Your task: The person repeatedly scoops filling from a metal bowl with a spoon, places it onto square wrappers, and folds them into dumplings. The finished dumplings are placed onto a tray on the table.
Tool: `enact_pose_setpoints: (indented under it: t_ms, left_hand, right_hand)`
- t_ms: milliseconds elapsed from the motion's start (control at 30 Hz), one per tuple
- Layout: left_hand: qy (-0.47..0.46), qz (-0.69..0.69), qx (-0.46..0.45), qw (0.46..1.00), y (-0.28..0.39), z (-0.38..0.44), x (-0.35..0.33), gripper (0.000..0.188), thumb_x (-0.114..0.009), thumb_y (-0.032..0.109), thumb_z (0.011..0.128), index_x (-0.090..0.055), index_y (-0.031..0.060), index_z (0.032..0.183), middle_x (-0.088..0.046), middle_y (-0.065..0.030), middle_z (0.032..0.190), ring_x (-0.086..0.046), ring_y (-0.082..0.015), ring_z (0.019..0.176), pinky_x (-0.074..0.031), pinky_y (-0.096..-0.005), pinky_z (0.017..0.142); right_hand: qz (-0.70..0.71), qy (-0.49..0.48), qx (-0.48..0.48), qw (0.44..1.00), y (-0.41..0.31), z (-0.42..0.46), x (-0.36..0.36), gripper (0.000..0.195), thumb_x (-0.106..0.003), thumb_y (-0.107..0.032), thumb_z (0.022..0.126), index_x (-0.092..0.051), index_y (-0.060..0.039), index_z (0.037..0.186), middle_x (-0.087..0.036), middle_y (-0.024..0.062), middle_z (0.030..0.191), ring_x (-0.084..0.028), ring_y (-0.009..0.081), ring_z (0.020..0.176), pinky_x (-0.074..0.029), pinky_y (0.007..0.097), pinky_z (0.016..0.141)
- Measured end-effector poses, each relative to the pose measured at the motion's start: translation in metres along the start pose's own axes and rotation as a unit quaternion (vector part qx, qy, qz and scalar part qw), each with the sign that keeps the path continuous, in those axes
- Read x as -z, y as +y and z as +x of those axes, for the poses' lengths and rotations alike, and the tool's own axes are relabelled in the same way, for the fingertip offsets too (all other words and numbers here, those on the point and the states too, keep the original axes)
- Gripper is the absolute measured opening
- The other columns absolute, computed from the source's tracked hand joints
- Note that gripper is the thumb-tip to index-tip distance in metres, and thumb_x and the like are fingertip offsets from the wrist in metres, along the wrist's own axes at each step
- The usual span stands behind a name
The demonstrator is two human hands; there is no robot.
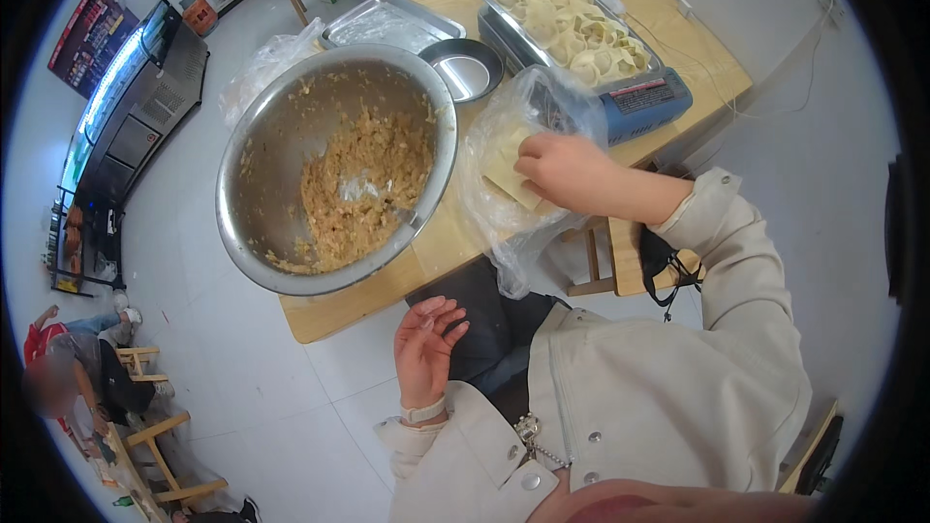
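Note:
My right hand (552,171) touches the pale dough wrappers (508,167) lying on an open clear plastic bag (483,214) near the table edge; its fingertips are partly hidden, so a grip cannot be told. My left hand (431,338) is raised in front of the table edge, palm up with curled fingers and nothing visible in it. A large steel bowl (254,152) of minced filling (363,189) stands left of the wrappers, with a utensil end (410,221) at its near rim. Behind the bag, a metal tray (530,51) of folded dumplings (574,36) rests on a blue appliance (647,102).
A round dark-rimmed metal dish (468,71) and a rectangular steel tray (392,18) stand behind the bowl. A wooden stool (628,261) holding a black mask (657,261) is below the table's right side. Another person (94,370) sits at far left.

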State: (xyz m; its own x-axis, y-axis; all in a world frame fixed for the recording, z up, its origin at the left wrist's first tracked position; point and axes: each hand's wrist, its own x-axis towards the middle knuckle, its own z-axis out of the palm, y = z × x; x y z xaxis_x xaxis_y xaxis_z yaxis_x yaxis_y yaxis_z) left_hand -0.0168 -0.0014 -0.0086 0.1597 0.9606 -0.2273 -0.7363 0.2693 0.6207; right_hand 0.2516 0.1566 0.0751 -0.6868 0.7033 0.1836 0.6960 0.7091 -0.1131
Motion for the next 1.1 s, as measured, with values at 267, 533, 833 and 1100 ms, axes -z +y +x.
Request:
enact_pose_setpoints:
  t_ms: [267,533,833,1100]
  left_hand:
    - [0.009,0.008,0.005,1.0,-0.001,-0.003,0.004,0.025,-0.049,0.009,0.088,-0.054,-0.0007,0.11,-0.062,-0.0147,0.104,-0.061,-0.0251,0.093,-0.051,-0.037,0.081]
    - [-0.023,0.059,-0.009,0.998,0.004,-0.008,-0.005,0.031,-0.047,0.014,0.091,-0.051,-0.0027,0.117,-0.057,-0.0184,0.116,-0.056,-0.0297,0.107,-0.047,-0.0385,0.09]
    - [-0.17,-0.121,0.001,0.978,-0.007,0.026,-0.068,0.062,-0.034,0.04,0.095,-0.021,0.0013,0.142,-0.019,-0.013,0.149,-0.017,-0.0281,0.138,-0.016,-0.0436,0.112]
    - [-0.157,-0.197,-0.038,0.967,0.009,0.009,-0.043,0.059,-0.036,0.036,0.095,-0.025,-0.0013,0.14,-0.024,-0.0194,0.146,-0.025,-0.033,0.135,-0.021,-0.0445,0.111]
  right_hand:
    - [-0.125,0.079,-0.038,0.988,0.011,-0.004,-0.045,0.014,-0.06,-0.015,0.075,-0.054,-0.0038,0.082,-0.055,0.0096,0.085,-0.057,0.0266,0.082,-0.05,0.0354,0.065]
    - [0.126,0.134,-0.16,0.97,-0.001,0.005,-0.002,0.01,-0.055,-0.008,0.078,-0.056,0.0002,0.083,-0.058,0.0128,0.073,-0.06,0.0289,0.068,-0.048,0.0343,0.058]
    - [0.311,0.128,0.033,0.941,-0.101,0.005,0.009,0.008,-0.061,-0.008,0.081,-0.056,-0.0018,0.083,-0.058,0.0103,0.078,-0.056,0.0223,0.066,-0.045,0.0303,0.057]
    - [0.222,0.269,0.115,0.93,-0.103,0.041,0.043,0.021,-0.071,-0.017,0.074,-0.064,-0.0047,0.09,-0.058,0.0084,0.082,-0.056,0.0271,0.077,-0.046,0.0361,0.066]
